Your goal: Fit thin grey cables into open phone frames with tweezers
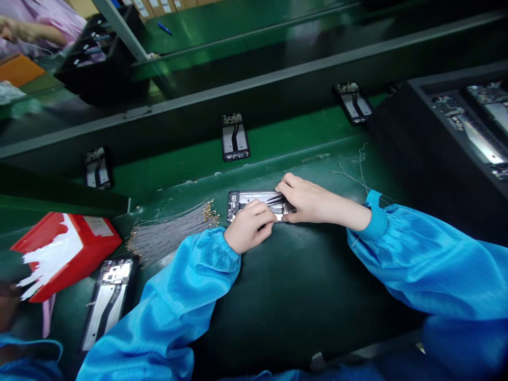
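Note:
An opened phone [248, 197] lies sideways on the green bench in front of me, its boards and silvery inside showing. My left hand [252, 225] is closed at its near edge, with curled fingers over the middle of the phone. Over the phone's right end, my right hand [304, 198] is closed on dark tweezers [274, 200], whose tips point left toward the left fingers. The hands cover part of the phone, and whatever is under the fingertips is hidden. Left of the phone lies a bundle of thin grey cables [170, 230] with gold-coloured ends.
More opened phones lie along the green strip behind, one centrally [235, 138]. Another phone [107, 304] lies near my left sleeve beside a red box [85, 254]. Loose cables [351, 177] lie near my right cuff. A black tray [420, 143] holds phones. Across the bench, a person's arm [39, 32] shows.

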Demonstrator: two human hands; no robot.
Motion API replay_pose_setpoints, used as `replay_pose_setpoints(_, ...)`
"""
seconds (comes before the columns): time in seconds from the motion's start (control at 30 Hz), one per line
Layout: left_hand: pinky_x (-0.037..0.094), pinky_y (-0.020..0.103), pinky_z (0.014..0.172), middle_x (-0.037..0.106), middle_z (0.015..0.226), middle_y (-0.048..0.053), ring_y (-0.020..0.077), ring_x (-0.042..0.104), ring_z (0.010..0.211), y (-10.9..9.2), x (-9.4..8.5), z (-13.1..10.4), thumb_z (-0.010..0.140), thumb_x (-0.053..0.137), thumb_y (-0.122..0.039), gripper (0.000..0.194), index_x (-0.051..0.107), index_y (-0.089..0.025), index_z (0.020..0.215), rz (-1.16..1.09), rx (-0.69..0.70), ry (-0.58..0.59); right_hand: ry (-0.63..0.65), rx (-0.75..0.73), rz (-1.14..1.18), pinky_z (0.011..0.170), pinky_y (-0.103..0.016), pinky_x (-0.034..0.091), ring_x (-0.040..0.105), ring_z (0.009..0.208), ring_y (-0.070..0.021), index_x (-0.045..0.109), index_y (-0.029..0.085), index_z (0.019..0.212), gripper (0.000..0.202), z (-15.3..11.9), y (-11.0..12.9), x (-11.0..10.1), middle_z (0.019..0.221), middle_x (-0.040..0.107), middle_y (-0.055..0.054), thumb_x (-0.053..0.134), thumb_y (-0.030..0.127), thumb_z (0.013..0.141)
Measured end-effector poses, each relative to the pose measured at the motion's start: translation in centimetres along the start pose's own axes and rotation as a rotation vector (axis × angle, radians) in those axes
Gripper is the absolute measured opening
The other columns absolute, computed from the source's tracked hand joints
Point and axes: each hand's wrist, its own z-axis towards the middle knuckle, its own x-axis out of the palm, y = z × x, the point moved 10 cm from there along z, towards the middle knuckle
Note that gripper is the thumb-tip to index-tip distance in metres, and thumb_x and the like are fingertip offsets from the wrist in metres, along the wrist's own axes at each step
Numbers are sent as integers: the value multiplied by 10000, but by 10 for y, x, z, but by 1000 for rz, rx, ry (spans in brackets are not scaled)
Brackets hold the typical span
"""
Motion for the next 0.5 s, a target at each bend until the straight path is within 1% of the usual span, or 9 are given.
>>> replay_pose_setpoints(0.17,403,281,716,558,743,36,148,465,737,-3,2,-1,812,404,-140,189,587,-172,778,-2,33,33,14,50,-2,712,-331,423,477,853,-227,468,129,998,394,-3,1,2,992,434,-112,623,293,675)
replay_pose_setpoints(0.27,401,285,716,555,746,39,150,461,743,-3,3,-3,816,401,-142,188,584,-170,785,11,32,36,21,3,5,675,-301,425,498,832,-209,484,135,999,398,0,2,-2,990,461,-104,634,331,687)
replay_pose_setpoints(0.3,400,287,712,554,744,40,151,459,742,-3,3,-3,816,399,-140,188,583,-168,788,19,29,31,20,-24,18,655,-290,424,509,815,-200,494,146,998,398,4,-1,-5,978,480,-92,627,368,696)
replay_pose_setpoints(0.33,398,287,706,552,742,40,152,457,740,-3,3,-4,816,398,-137,187,581,-167,791,28,27,26,3,-30,27,643,-282,423,518,804,-194,506,160,996,392,10,-9,-11,966,500,-81,608,409,711)
replay_pose_setpoints(0.37,396,287,700,550,738,40,153,455,737,-3,3,-4,816,398,-136,187,581,-167,791,36,28,21,-26,3,33,642,-277,422,527,800,-190,519,180,997,386,18,-25,-20,955,520,-67,580,451,728)
replay_pose_setpoints(0.4,394,288,695,548,735,39,153,453,734,-4,3,-4,816,398,-136,186,580,-168,790,45,31,15,-100,75,20,670,-284,422,531,827,-197,534,187,988,379,26,-48,-34,955,536,-67,547,480,748)
replay_pose_setpoints(0.43,391,287,690,546,734,38,153,450,730,-4,3,-4,815,399,-136,186,579,-170,788,55,34,11,-190,236,-22,705,-295,420,530,868,-208,547,187,988,350,31,-81,-50,984,540,-79,515,465,777)
replay_pose_setpoints(0.47,389,287,685,545,732,38,153,448,727,-5,3,-5,814,399,-136,185,579,-172,786,64,37,9,-268,467,-63,737,-308,417,526,905,-220,558,188,985,322,30,-121,-66,1020,538,-90,514,436,785)
replay_pose_setpoints(0.5,387,286,679,544,732,38,154,447,725,-5,3,-5,812,400,-136,184,578,-173,786,73,40,8,-310,596,-87,754,-344,414,514,944,-252,553,150,1018,323,30,-151,-77,1062,523,-137,504,385,802)
